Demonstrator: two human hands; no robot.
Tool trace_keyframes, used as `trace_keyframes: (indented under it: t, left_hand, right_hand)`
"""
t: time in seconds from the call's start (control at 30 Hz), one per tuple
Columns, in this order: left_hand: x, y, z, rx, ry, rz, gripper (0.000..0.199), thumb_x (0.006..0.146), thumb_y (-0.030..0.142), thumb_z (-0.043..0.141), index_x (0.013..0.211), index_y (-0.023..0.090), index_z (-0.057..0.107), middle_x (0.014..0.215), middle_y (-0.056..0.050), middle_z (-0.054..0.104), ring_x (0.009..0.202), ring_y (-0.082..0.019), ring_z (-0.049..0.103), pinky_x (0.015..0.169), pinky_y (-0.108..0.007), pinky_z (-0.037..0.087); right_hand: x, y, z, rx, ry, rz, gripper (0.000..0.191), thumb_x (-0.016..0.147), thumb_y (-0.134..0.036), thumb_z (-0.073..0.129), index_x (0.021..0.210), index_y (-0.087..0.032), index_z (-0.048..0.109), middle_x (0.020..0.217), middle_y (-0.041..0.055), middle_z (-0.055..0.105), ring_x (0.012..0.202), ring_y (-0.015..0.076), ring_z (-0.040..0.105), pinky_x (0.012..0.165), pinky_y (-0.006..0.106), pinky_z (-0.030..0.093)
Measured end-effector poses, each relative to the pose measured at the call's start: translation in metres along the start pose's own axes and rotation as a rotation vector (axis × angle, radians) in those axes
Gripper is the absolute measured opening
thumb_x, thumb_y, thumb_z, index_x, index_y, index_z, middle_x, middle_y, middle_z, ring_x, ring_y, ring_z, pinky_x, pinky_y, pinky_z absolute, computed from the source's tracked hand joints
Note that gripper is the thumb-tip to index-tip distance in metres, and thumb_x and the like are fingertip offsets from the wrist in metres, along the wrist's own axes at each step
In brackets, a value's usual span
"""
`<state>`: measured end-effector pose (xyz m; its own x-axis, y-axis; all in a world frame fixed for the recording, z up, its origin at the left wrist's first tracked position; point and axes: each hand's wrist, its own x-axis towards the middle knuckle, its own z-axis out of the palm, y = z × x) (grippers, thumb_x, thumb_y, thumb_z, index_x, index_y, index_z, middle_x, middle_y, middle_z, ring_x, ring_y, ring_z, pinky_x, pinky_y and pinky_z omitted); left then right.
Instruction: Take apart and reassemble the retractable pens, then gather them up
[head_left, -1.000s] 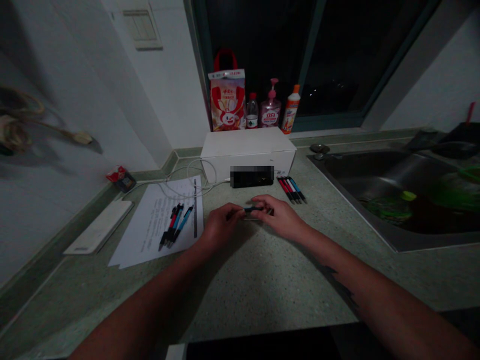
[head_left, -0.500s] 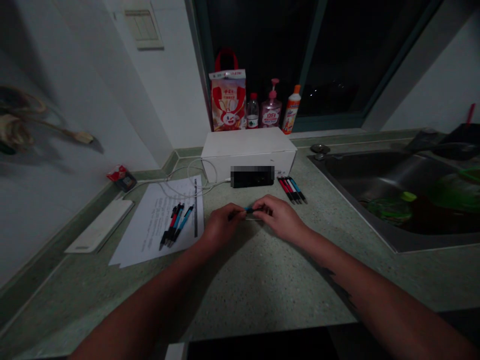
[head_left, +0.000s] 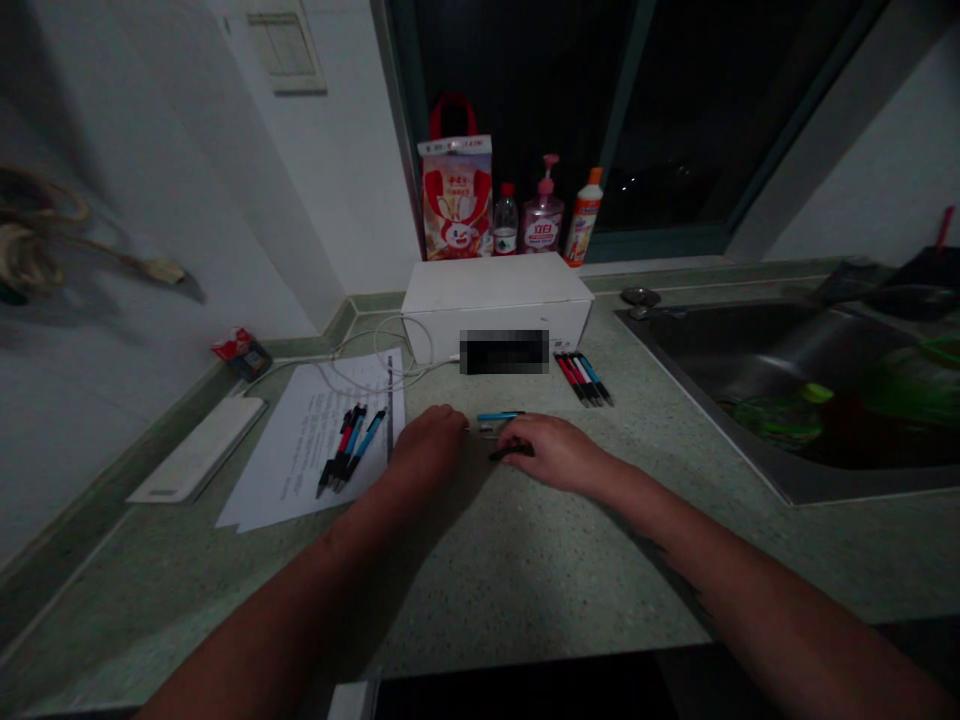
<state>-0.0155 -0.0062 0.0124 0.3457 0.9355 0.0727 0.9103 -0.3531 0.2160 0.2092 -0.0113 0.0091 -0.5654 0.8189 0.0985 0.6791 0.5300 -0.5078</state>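
Between the hands, a blue pen barrel (head_left: 500,415) lies on the green speckled counter (head_left: 480,570), with small thin parts just below it. My right hand (head_left: 551,450) is closed on a small black pen part (head_left: 504,454) that sticks out to the left of its fingertips. My left hand (head_left: 435,440) is closed, its fingertips near something small and pale that I cannot make out. Several pens (head_left: 349,448) lie on printed sheets (head_left: 292,460) to the left. Another row of pens (head_left: 583,380) lies to the right, beyond my right hand.
A white box (head_left: 499,285) stands at the back with a dark phone (head_left: 504,354) against it. Behind are a snack bag (head_left: 457,200) and bottles (head_left: 541,215). A white power bank (head_left: 199,450) and cable lie left; a sink (head_left: 750,400) is at right.
The hands have moved apart; the blue barrel, earlier held between them, now lies on the counter. My right hand has come slightly lower with the black part, and my left has shifted left.
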Motion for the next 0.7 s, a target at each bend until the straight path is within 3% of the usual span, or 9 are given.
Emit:
trace_keyframes:
  t: [0.23,0.7]
  left_hand:
    - [0.0,0.002,0.003,-0.02,-0.028,0.062,0.03,0.097,0.017,0.047,0.097,0.022,0.076,0.1,-0.013,0.069,0.098,-0.028,0.063,0.081,-0.037,0.046]
    - [-0.004,0.006,0.0,-0.155,0.062,-0.006,0.028,0.092,0.016,0.053,0.11,0.022,0.074,0.105,-0.013,0.071,0.101,-0.03,0.064,0.083,-0.039,0.047]
  right_hand:
    - [-0.002,0.0,0.0,0.008,0.014,-0.007,0.021,0.082,-0.017,0.078,0.102,-0.023,0.074,0.101,0.006,0.07,0.094,0.023,0.065,0.081,0.036,0.049]
    - [-0.004,-0.001,-0.01,-0.02,0.037,0.009,0.005,0.087,-0.017,0.071,0.091,-0.02,0.07,0.087,0.003,0.065,0.08,0.018,0.06,0.071,0.031,0.041]
